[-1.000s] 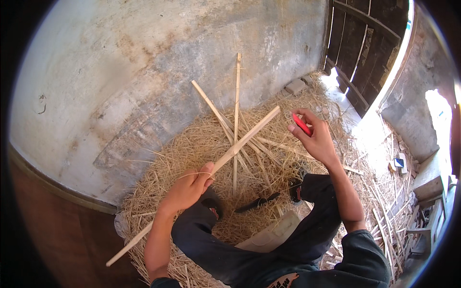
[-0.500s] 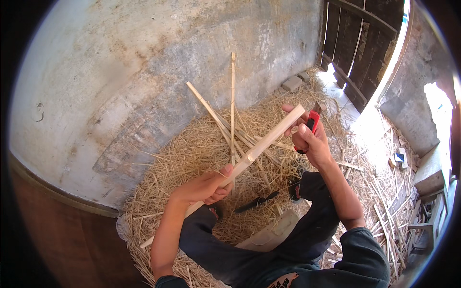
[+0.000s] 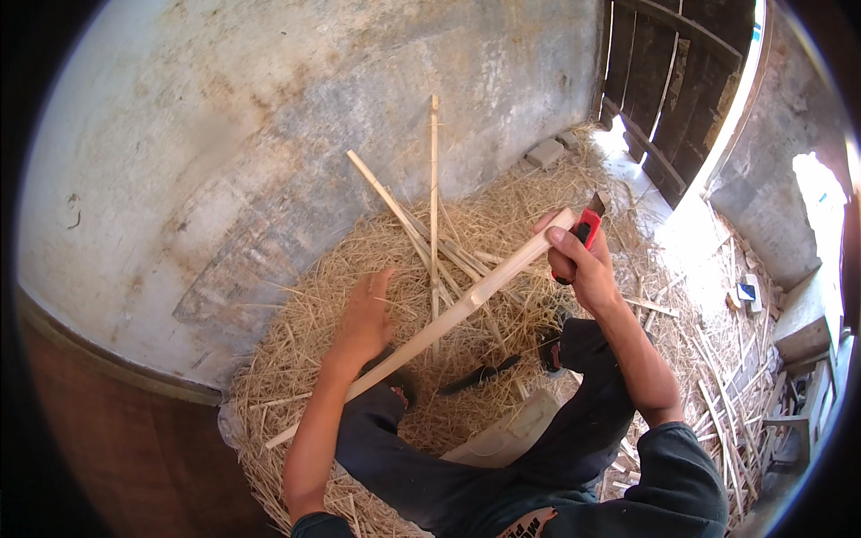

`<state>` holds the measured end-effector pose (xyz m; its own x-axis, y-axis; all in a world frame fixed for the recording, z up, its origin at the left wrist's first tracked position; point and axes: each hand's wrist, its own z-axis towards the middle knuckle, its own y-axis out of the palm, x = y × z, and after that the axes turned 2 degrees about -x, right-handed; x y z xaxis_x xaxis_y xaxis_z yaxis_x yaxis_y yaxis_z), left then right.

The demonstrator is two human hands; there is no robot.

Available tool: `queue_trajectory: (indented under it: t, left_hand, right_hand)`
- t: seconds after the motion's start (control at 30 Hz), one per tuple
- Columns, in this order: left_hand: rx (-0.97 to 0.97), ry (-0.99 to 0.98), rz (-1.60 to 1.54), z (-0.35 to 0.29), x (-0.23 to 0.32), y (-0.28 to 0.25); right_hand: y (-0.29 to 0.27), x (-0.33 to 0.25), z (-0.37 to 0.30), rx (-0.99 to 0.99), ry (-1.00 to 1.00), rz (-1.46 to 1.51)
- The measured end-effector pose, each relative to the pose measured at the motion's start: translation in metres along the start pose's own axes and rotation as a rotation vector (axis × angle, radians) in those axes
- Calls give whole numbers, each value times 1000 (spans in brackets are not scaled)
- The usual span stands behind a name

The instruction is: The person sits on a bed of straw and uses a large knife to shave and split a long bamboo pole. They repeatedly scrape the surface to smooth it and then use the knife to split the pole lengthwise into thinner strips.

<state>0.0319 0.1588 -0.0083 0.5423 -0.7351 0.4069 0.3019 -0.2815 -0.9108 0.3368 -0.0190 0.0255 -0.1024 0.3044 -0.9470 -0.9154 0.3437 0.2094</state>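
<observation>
A long pale bamboo strip (image 3: 466, 308) slants from my right hand down to the lower left, past my left forearm. My right hand (image 3: 583, 260) pinches its upper end between thumb and fingers. The same hand keeps a red and black utility knife (image 3: 588, 228) in its grip, with the blade out and pointing up. My left hand (image 3: 363, 318) is off the strip, just left of it, with its fingers stretched out and nothing in them.
Several bamboo strips (image 3: 434, 188) lean on the stained wall (image 3: 269, 134). Straw-like shavings (image 3: 305, 341) cover the ground. A dark long tool (image 3: 480, 376) and a pale block (image 3: 516, 430) lie between my legs. A grey brick (image 3: 544, 153) sits by the wall, near a wooden door (image 3: 682, 81).
My left hand has let go of the bamboo strip and moved up and left. My right hand has closed its thumb onto the strip's upper end, still holding the knife.
</observation>
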Motion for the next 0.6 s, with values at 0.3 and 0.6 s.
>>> queue_trajectory:
  t: [0.3,0.6]
  left_hand:
    - [-630,-194,-403,-4,-52,-9]
    - [-962,10,-841,-22,-30,-14]
  right_hand:
    - [-1,0,0,32,-11,-2]
    - [-9,7,8,173,5,24]
